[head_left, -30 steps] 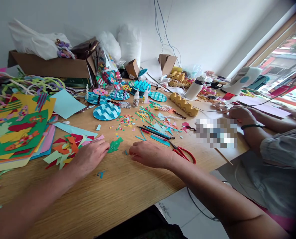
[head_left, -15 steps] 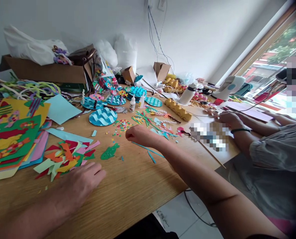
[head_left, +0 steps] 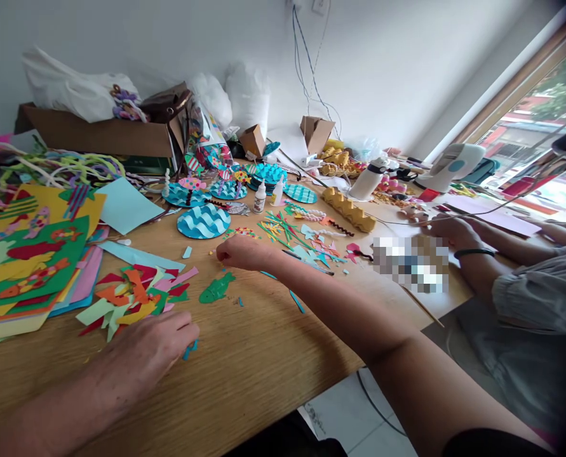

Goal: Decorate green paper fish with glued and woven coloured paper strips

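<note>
My left hand (head_left: 152, 346) rests palm down on the wooden table (head_left: 244, 374), fingers loosely spread, just below a pile of coloured paper scraps (head_left: 134, 293); a small blue scrap (head_left: 190, 348) lies at its fingertips. My right hand (head_left: 242, 252) reaches forward with fingers pinched together over small confetti bits (head_left: 242, 233), what it holds is too small to name. A green paper fish (head_left: 216, 289) lies between the two hands.
Blue wave-patterned discs (head_left: 203, 220), glue bottles (head_left: 260, 197), coloured paper strips (head_left: 283, 227) and stacked sheets (head_left: 30, 260) cover the table. A cardboard box (head_left: 96, 130) stands at the back. Another person's hands (head_left: 449, 231) work at the right.
My right hand moved forward and left from near the scissors to the confetti. My left hand pulled back from the green fish toward the table's near side.
</note>
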Action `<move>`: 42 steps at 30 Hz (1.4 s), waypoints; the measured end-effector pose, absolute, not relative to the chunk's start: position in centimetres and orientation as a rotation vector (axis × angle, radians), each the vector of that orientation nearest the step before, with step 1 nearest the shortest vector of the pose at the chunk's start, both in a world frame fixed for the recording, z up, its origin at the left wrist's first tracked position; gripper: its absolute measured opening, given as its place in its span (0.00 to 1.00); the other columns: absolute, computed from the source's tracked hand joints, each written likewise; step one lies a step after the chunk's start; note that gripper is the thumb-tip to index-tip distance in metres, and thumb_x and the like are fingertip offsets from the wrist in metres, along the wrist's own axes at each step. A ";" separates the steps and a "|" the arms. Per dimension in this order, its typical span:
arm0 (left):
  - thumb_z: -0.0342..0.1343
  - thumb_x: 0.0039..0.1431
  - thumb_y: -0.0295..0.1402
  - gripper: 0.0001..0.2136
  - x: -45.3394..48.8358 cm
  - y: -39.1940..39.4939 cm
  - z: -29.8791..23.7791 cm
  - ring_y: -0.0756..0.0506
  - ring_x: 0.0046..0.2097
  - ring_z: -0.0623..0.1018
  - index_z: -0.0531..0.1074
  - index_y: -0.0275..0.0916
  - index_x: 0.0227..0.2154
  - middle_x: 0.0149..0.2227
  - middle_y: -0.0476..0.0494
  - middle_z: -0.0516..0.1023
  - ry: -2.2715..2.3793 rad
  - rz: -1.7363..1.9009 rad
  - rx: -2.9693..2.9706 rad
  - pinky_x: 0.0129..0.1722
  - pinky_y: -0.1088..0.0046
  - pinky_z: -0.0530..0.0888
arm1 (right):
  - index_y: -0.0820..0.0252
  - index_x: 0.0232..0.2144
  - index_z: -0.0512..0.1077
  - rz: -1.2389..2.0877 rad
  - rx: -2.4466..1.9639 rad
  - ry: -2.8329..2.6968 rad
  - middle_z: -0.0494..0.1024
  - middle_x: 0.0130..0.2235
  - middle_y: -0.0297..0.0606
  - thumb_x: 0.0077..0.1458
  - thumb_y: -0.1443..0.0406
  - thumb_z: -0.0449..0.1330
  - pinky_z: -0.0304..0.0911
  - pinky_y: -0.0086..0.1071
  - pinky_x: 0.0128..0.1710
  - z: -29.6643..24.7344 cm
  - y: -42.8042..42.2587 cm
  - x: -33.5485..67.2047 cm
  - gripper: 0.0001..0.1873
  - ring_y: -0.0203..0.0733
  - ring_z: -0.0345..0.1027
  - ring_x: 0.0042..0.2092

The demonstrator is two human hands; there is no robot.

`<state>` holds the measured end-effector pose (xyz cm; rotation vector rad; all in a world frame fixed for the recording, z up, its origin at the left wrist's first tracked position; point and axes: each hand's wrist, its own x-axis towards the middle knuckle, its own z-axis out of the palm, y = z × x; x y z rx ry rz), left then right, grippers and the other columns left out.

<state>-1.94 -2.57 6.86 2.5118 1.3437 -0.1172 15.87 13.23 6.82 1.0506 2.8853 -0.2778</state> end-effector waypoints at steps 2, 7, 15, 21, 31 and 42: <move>0.40 0.51 0.20 0.13 -2.0 -2.4 6.9 0.45 0.34 0.72 0.68 0.40 0.25 0.30 0.46 0.72 1.323 -0.184 2.483 0.33 0.70 0.68 | 0.58 0.34 0.74 -0.262 1.136 2.883 0.77 0.36 0.37 0.48 0.68 0.55 0.51 0.26 0.27 7.3 13.8 16.7 0.11 0.37 0.67 0.36; 0.39 0.53 0.21 0.14 -2.9 -1.8 6.6 0.45 0.37 0.72 0.69 0.41 0.29 0.34 0.45 0.72 1.296 -0.048 2.489 0.33 0.71 0.68 | 0.59 0.36 0.75 -0.151 1.452 2.804 0.77 0.36 0.37 0.50 0.70 0.52 0.53 0.26 0.31 8.4 15.4 20.3 0.13 0.37 0.67 0.36; 0.39 0.59 0.31 0.13 -1.9 -0.6 5.9 0.47 0.33 0.74 0.70 0.43 0.31 0.31 0.48 0.75 1.283 0.248 2.514 0.32 0.74 0.70 | 0.59 0.37 0.75 -0.116 1.525 2.744 0.77 0.40 0.38 0.49 0.73 0.50 0.56 0.26 0.36 6.8 16.2 21.8 0.17 0.39 0.67 0.42; 0.35 0.60 0.31 0.16 -0.5 -0.4 4.7 0.46 0.35 0.77 0.71 0.42 0.33 0.35 0.44 0.77 1.308 0.417 2.605 0.34 0.72 0.72 | 0.57 0.41 0.73 -0.149 1.460 2.780 0.77 0.41 0.38 0.49 0.69 0.53 0.57 0.26 0.36 5.7 17.6 20.7 0.17 0.40 0.68 0.42; 0.36 0.59 0.29 0.17 -1.2 0.0 4.1 0.47 0.35 0.79 0.72 0.42 0.31 0.32 0.46 0.79 1.229 0.535 2.671 0.34 0.77 0.74 | 0.61 0.37 0.74 -0.131 1.563 2.732 0.77 0.39 0.40 0.46 0.75 0.50 0.56 0.27 0.34 6.1 17.8 22.6 0.18 0.40 0.68 0.41; 0.36 0.61 0.30 0.18 -0.6 -0.1 4.9 0.49 0.31 0.79 0.73 0.42 0.30 0.29 0.50 0.79 1.132 0.730 2.771 0.33 0.81 0.74 | 0.58 0.38 0.75 -0.172 1.623 2.721 0.77 0.38 0.36 0.50 0.67 0.55 0.54 0.26 0.30 5.1 19.3 21.0 0.13 0.38 0.68 0.38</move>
